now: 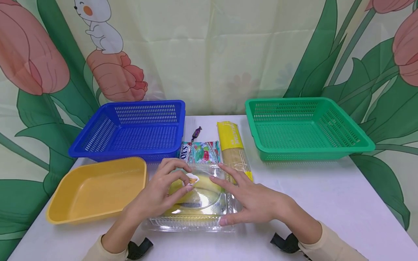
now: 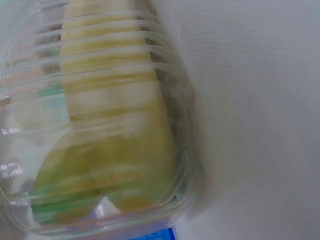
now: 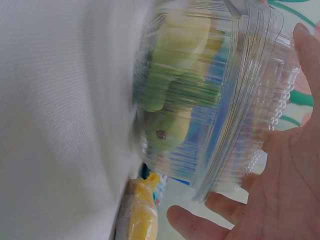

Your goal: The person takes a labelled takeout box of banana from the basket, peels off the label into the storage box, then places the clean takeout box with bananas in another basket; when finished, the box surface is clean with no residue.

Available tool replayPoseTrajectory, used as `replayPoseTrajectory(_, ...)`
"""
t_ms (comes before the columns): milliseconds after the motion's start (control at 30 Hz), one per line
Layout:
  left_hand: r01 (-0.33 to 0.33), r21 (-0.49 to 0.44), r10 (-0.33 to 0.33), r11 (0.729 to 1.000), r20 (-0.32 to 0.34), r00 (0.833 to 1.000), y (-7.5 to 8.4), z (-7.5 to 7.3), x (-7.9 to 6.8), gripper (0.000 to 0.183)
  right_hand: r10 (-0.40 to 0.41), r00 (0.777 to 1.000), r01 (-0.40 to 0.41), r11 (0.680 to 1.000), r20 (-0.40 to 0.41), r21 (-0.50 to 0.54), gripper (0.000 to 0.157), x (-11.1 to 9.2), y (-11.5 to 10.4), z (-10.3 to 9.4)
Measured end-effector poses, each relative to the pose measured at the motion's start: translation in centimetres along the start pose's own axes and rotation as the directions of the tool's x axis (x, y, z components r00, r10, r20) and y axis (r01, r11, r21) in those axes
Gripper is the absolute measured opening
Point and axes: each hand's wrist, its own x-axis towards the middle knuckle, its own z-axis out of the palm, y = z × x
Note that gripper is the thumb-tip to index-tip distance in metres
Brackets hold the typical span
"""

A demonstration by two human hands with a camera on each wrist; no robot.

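Observation:
A clear plastic clamshell box [image 1: 202, 219] sits on the table between both hands, with yellow-green fruit [image 3: 170, 85] inside that looks like bananas. My left hand [image 1: 153, 194] is over the left part of the lid. Its thumb and index finger pinch the edge of a small white sticker [image 1: 192, 179] with a food picture, at the lid's surface. Spread fingers of my right hand [image 1: 256, 201] rest along the box's right side. In the right wrist view its fingers [image 3: 225, 207] are around the lid edge; the left wrist view shows only the box side and the fruit.
Behind the box lie a snack packet [image 1: 204, 152], a dark wrapped candy [image 1: 196, 133] and a yellow-ended pack of noodles [image 1: 233, 145]. A blue basket [image 1: 143, 156] and a yellow tray [image 1: 98, 217] stand left, a green basket [image 1: 310, 154] at the back right.

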Motion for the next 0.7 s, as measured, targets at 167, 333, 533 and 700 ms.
replayPoseTrajectory(167, 0.011, 0.002, -0.011, 1.0, -0.005, 1.0, 0.03, -0.03, 0.02, 0.018, 0.001, 1.0, -0.001, 1.0, -0.001, 0.002, 0.098, 0.01, 0.02, 0.01)
replayPoseTrajectory(333, 0.018, 0.0, -0.018, 1.0, -0.015, 1.0, 0.04, -0.02, -0.06, 0.019, 0.004, 1.0, -0.004, 1.0, 0.0, 0.003, 0.098, 0.05, 0.03, 0.06)
replayPoseTrajectory(533, 0.017, -0.007, -0.017, 1.0, -0.028, 0.999, 0.13, -0.06, -0.05, 0.019, -0.016, 1.0, 0.016, 1.0, -0.01, -0.005, 0.098, -0.04, 0.01, 0.07)
replayPoseTrajectory(700, 0.014, -0.01, -0.014, 1.0, -0.033, 0.999, 0.11, -0.08, -0.06, 0.019, -0.031, 0.999, 0.03, 0.999, -0.017, -0.013, 0.097, -0.11, 0.02, 0.1)
